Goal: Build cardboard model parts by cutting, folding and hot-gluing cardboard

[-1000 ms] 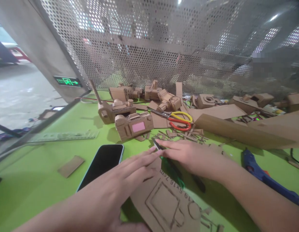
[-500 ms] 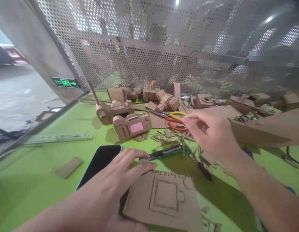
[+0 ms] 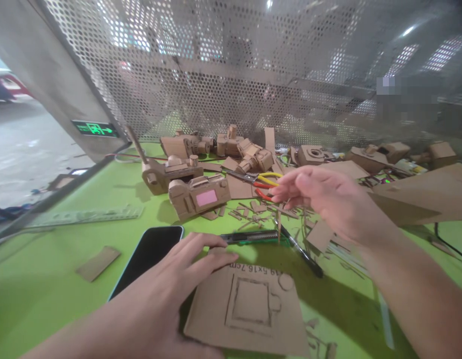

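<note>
My left hand grips the left side of a flat cardboard piece, fingers over its top corner and thumb near the lower edge. Drawn on it are a rounded frame shape and a small circle, with printed size text along the top. Above the scraps hovers my right hand, its fingers loosely apart and holding nothing I can see. Its fingertips overlap the handles of red-and-yellow scissors; contact cannot be made out. A utility knife and a black pen lie between the hands.
A phone and a small cardboard offcut lie left. Cardboard camera models, one with a pink screen, stand behind. A clear ruler, cardboard scraps and a large cardboard sheet surround the work. Perforated metal rises at the back.
My right hand has loosened from a pinch, its fingers spreading beside the scissors handles. The utility knife and pen have shifted slightly. My left hand keeps its grip on the cardboard.
</note>
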Tool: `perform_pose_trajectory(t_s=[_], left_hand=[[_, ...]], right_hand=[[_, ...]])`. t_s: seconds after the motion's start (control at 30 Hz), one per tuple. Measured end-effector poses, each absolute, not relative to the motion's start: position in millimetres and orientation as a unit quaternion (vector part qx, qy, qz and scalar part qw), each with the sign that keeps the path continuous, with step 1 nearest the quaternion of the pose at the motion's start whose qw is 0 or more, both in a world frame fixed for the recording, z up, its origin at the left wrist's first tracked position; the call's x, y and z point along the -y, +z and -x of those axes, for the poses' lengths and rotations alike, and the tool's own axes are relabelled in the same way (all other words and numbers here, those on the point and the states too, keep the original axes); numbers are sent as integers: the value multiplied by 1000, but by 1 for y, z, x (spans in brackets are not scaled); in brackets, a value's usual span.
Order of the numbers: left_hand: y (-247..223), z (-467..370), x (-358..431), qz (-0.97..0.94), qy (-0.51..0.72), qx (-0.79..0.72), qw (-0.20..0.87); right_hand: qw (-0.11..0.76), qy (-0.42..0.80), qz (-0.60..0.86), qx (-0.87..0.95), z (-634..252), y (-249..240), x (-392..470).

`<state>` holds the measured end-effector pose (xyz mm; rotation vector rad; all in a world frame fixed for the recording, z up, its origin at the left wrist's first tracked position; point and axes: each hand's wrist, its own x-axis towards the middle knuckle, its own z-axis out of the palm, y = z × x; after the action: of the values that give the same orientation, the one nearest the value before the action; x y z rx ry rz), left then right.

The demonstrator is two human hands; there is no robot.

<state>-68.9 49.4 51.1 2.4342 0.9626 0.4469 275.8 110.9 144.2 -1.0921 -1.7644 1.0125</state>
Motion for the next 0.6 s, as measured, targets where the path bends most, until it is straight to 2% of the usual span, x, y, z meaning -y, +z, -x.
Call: perform_pose_trajectory(t_s=[0.03,0.1,0.17,0.2,0.43,0.6], left_hand=[[50,69,-48,-889,167,-356,235],[48,69,-47,-886,172,-368,223],[45,70,-47,-884,171,-379,212],[44,70,-47,-883,172,-385,205],[40,71,-50,-876,199,-405,170],[45,64,-46,-849,241,-426,199]], right_hand=[[345,325,486,734,-279,148,-109],[151,175,593,771,-289,153,-106],[-36,96,643,759,-301,154,-108],[-86,89,652,748,-307,152,-110],[-227,97,663,707,-315,139,-130],[-248,98,663,699,-307,135,-130]])
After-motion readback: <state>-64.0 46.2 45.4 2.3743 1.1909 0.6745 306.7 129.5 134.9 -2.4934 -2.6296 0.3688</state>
